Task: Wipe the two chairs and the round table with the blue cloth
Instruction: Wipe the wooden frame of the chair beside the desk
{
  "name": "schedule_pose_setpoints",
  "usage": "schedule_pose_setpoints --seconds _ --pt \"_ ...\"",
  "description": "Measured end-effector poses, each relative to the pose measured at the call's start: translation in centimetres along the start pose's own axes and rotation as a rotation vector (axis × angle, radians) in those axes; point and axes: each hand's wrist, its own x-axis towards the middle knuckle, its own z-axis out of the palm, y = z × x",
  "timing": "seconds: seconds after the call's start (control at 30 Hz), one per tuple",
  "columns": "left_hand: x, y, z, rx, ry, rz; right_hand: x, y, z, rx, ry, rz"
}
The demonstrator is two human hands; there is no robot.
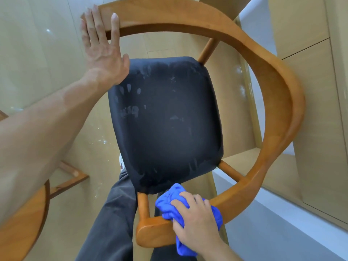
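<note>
Chair (267, 76): seen from the head view, straight down; a curved wooden armrest rail loops round a dark padded seat (165, 121).
Cloth (169, 202): blue, bunched on the rail's near end, just below the seat's front corner.
Right hand (195, 219): fingers curled over the cloth, pressing it against the wood.
Left hand (101, 48): fingers straight, flat against the rail's far end, steadying the chair; it holds nothing.
Seat marks: pale smudges and finger-shaped prints show on the padding, thickest near the left hand.
Risk, slipping: the cloth is wadded, so a hard stroke could roll it off the narrow rail.
Risk, missed areas: the rail's outer and under sides are hidden, so they may get skipped.
Risk, tipping: a flat palm gives weak hold; a strong push could shift the chair.
Other chair (24, 219): part of a wooden rail at the left edge, well apart from the cloth.
</note>
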Motion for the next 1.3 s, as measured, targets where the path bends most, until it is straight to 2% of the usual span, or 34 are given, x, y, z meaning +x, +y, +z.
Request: schedule_pose_setpoints --seconds 0.1,0.2,0.27,0.33,0.47,0.6,0.73,0.8,0.87,0.93,1.1,1.2,1.3 --pt "-0.1 0.0 -0.1 -0.012 -0.009 0.008 -0.4 6.5 -1.9 -0.131 0.023 0.101" --pt "0.0 -0.1 -0.1 -0.029 -0.006 0.013 0.7 11.3 -3.9 -0.253 0.045 0.305" --pt "0.0 -0.1 -0.1 -0.028 -0.007 0.014 1.8 11.9 -4.3 -0.286 0.064 0.441" --pt "0.1 -0.1 -0.1 -0.026 -0.011 0.013 2.4 10.3 -3.6 -0.326 0.049 0.477" --pt "0.0 -0.2 -0.3 -0.024 -0.03 0.025 1.6 2.6 -0.3 -0.222 -0.048 0.366" --pt "-0.1 -0.1 -0.6 -0.022 -0.065 0.016 1.9 -6.4 1.6 -0.038 -0.033 0.221" --pt "-0.1 0.0 -0.8 -0.021 -0.082 0.01 2.6 -9.5 1.9 0.047 -0.039 0.06" --pt "-0.1 -0.2 -0.9 -0.021 -0.087 0.016 2.4 -7.5 2.1 0.103 -0.048 -0.042" --pt "-0.1 -0.3 -1.1 -0.018 -0.098 0.028 2.3 -3.4 1.8 0.064 -0.178 -0.058" --pt "-0.1 -0.4 -1.3 -0.013 -0.116 0.032 2.3 2.3 0.7 -0.036 -0.257 0.014" --pt "0.1 -0.4 -2.2 -0.026 -0.183 -0.014 3.3 14.4 -4.5 -0.503 -0.159 0.323" --pt "0.5 -0.2 -3.3 -0.083 -0.222 -0.051 4.3 14.7 -5.5 -0.527 -0.135 0.521" --pt "0.1 0.3 -4.8 -0.12 -0.314 -0.103 4.6 10.8 -4.0 -0.299 -0.207 0.551"
